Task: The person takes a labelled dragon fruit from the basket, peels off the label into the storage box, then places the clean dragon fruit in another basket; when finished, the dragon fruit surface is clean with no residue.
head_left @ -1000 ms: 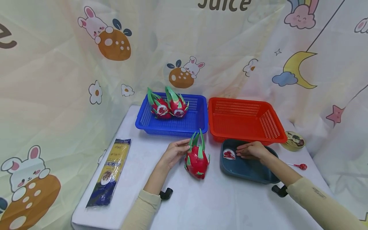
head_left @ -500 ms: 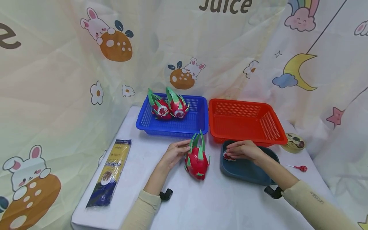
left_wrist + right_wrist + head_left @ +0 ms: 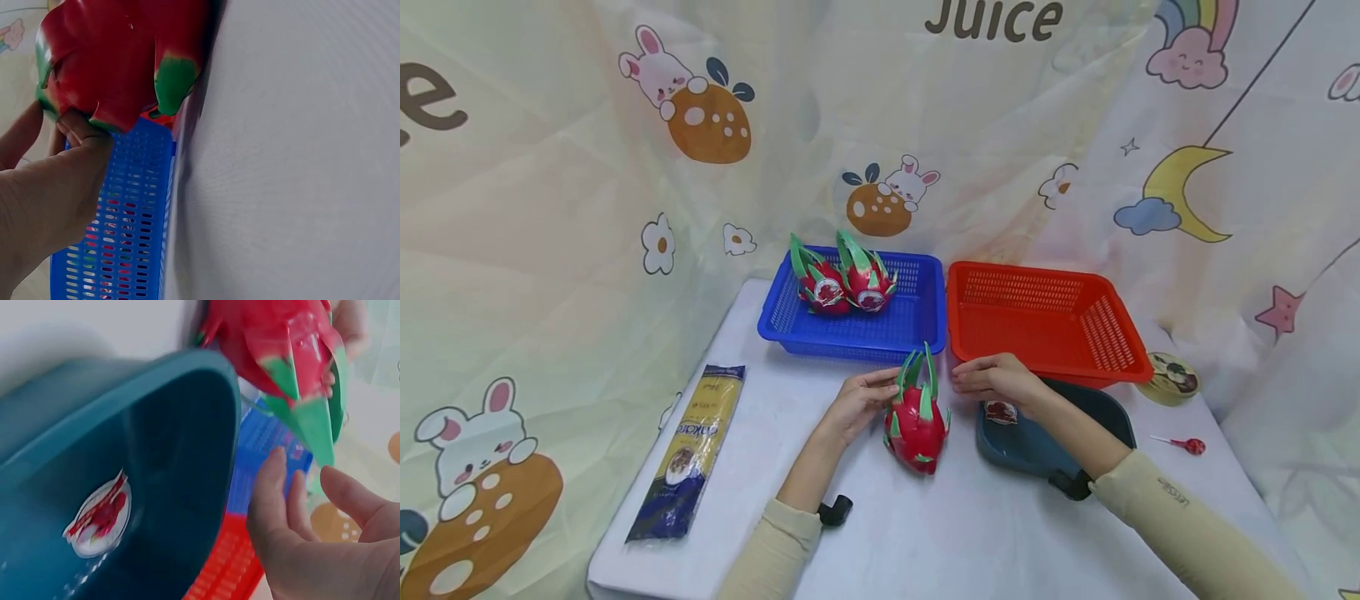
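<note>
head view: the left hand [image 3: 856, 407], fingers bent, holds the dragon fruit [image 3: 917, 432] at its fingertips; the right hand [image 3: 1003, 385], fingers parted, grasps nothing beside it; beyond the hands, blue basket [image 3: 919, 315] and red basket [image 3: 1022, 325].

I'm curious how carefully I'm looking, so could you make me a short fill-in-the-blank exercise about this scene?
Two dragon fruits sit in the ____ basket.
The person's ____ hand touches the third dragon fruit.
In the head view, the lollipop lies to the ____ of the dark tub.

Missing words: blue; left; right.
</note>
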### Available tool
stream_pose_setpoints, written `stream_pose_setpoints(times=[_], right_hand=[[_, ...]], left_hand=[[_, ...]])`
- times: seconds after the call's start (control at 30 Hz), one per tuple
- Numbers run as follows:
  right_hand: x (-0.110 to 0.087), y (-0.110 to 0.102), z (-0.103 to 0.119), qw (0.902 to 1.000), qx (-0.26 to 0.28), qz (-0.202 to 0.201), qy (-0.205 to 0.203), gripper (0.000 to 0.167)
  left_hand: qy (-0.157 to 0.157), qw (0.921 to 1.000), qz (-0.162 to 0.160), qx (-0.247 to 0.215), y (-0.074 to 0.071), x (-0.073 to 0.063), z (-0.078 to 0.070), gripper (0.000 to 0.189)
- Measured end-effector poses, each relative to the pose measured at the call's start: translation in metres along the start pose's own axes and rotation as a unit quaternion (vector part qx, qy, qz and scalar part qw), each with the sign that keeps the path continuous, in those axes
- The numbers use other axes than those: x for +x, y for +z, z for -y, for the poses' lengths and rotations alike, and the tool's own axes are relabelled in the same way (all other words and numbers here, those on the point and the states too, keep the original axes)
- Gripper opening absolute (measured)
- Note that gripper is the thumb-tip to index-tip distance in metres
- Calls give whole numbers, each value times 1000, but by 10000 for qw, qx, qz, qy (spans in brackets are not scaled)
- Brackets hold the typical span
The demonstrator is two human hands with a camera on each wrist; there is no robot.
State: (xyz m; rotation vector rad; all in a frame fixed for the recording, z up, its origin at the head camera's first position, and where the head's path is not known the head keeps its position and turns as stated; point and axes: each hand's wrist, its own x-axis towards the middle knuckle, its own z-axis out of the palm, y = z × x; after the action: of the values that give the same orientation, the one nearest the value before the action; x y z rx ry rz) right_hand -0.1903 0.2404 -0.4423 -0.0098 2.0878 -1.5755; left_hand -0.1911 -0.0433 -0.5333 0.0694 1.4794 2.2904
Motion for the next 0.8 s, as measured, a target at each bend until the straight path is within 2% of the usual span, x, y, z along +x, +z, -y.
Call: stream_pose_setpoints(times=[0.2, 0.37, 0.6, 0.8], right_hand=[[17, 22, 2, 9999, 88, 92, 61, 42], [23, 32, 3, 9994, 281, 150, 127, 42], [21, 32, -1, 9957, 814, 205, 386, 41], [12, 37, -2, 9949, 932, 256, 287, 36]], left_hand=[[45, 10000, 24, 25, 0, -1, -1, 43], [62, 9999, 90, 48, 0, 0, 0, 44], [95, 9999, -12, 100, 0, 0, -2, 40], [94, 9999, 97, -45, 2, -1, -5, 37]])
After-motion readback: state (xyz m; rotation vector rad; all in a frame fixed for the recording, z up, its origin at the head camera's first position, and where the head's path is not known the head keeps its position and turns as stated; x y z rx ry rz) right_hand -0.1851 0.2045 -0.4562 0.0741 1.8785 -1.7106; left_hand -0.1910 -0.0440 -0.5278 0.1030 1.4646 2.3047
